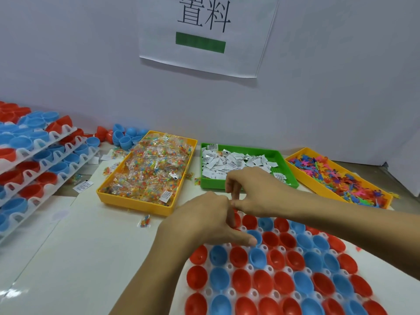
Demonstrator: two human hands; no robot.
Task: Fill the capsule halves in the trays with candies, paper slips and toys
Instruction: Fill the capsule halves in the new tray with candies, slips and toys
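Observation:
A white tray (250, 268) at the front right holds rows of red capsule halves (241, 277) and blue capsule halves (219, 278), all lying open side up. My left hand (204, 219) hovers over the tray's far left corner with its thumb stretched out; its fingers are mostly hidden behind the hand. Just above it is my right hand (254, 192), whose fingers hang loosely downward with nothing visible in them. Behind the hands stand a yellow tray of candy packets (136, 204), a green tray of paper slips (213, 184) and a yellow tray of colourful toys (318, 183).
Stacked white trays of capsule halves (34, 160) fill the left side. Loose capsule halves (125, 137) lie by the wall. A stray candy packet (144, 221) and a paper slip (83, 186) lie on the table. A paper sign (204, 35) hangs on the wall.

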